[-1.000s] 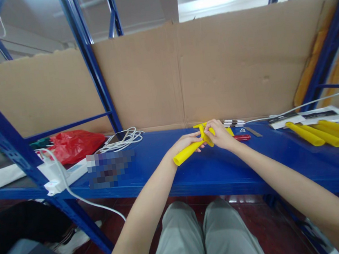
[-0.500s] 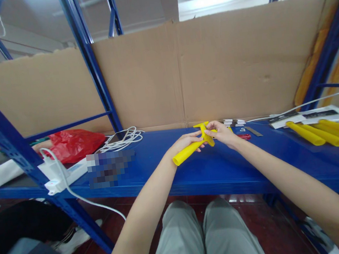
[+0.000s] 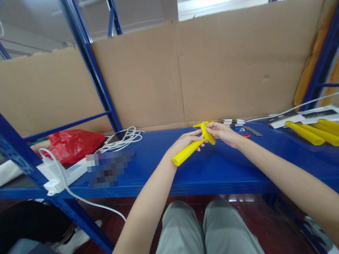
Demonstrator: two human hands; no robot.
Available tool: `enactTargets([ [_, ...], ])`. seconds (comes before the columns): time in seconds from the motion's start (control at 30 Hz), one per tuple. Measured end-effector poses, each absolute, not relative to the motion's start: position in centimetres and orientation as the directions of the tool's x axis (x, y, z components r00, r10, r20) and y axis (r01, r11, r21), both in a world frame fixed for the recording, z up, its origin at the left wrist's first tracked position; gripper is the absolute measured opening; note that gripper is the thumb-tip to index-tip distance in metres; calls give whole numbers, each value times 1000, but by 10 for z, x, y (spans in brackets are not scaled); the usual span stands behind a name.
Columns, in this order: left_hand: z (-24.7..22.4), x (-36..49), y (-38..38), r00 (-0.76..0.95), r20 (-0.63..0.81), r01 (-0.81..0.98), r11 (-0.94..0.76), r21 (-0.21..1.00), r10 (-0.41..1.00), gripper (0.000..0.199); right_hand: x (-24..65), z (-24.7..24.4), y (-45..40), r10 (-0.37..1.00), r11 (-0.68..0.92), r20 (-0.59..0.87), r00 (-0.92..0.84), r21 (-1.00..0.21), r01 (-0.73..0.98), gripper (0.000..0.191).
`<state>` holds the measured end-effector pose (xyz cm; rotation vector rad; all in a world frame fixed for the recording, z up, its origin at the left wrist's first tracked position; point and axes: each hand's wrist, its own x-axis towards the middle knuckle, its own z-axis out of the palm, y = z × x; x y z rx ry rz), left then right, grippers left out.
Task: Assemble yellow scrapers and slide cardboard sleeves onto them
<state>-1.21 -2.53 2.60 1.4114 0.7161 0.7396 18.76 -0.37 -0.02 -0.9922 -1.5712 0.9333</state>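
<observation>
A yellow plastic handle [image 3: 187,152] with a round hollow grip and a flared crosspiece at its far end is held above the blue bench, tilted, its open end toward me on the left. My left hand [image 3: 186,142] is closed around it just below the crosspiece, the thumb side on top. Close against the right side of the crosspiece, my right hand [image 3: 222,132] has its fingertips pinched together. Whatever those fingers hold is too small or hidden to make out. Behind the right wrist lies a red-handled tool [image 3: 246,136], partly covered.
Several yellow tubes [image 3: 308,134] lie at the right by white-and-black boxes [image 3: 286,119]. A metal strip [image 3: 254,131] and small bits [image 3: 242,129] lie near my right hand. At left are a red bag [image 3: 74,145], coiled white cable [image 3: 124,138] and a power strip [image 3: 77,168]. Cardboard [image 3: 226,66] walls the back.
My right hand has shifted slightly and its fingers have drawn together beside the crosspiece. The yellow handle has turned a little; my left hand keeps its hold.
</observation>
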Motion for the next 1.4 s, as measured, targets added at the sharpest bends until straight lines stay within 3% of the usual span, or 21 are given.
enactTargets([
  [0.63, 25, -12, -25, 591, -13, 7, 11, 1000, 806, 58, 190, -1, -2, 895, 428, 379, -234, -877, 218, 47],
  [0.9, 25, -12, -24, 570, -19, -39, 51, 998, 822, 59, 189, -2, 0, 845, 526, 478, -240, -663, 532, 45],
  [1.4, 23, -14, -19, 624, -4, -71, 63, 995, 781, 53, 191, -2, 1, 831, 539, 490, -263, -590, 601, 44],
])
